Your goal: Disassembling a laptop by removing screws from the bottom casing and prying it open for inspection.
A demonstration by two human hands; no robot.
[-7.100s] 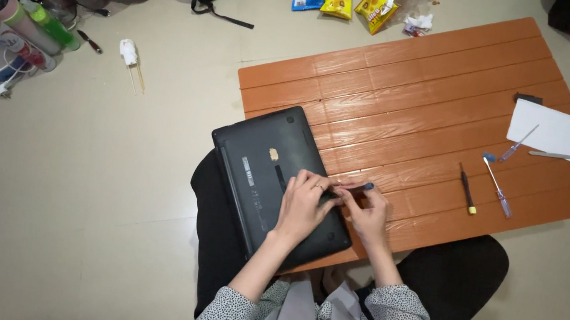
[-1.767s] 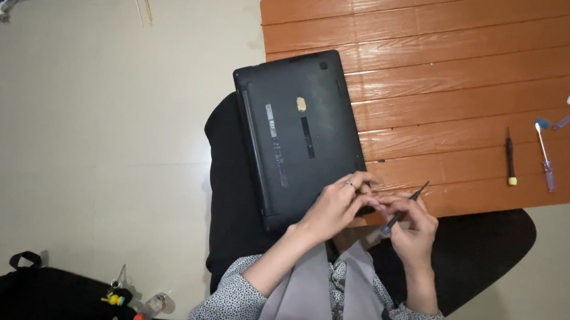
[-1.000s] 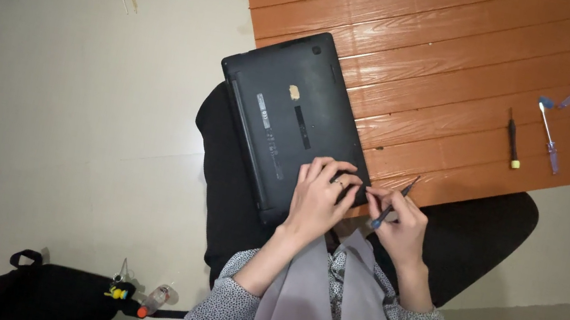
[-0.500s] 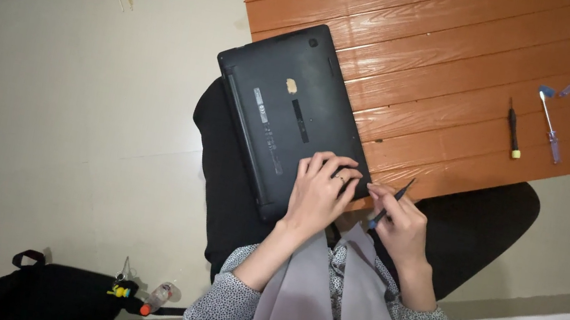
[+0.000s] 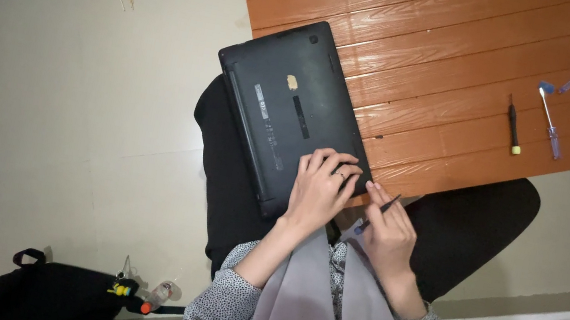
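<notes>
Two hands: left hand (image 5: 321,190) flat on the laptop (image 5: 292,110), right hand (image 5: 385,232) just beside it, grip clamped on a screwdriver (image 5: 377,213)

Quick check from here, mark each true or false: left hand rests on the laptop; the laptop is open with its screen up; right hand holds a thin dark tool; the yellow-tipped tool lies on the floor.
1. The left hand rests on the laptop. True.
2. The laptop is open, screen up. False: it lies shut, underside up.
3. The right hand holds a thin dark tool. True.
4. The yellow-tipped tool lies on the floor. False: it lies on the wooden table.
</notes>
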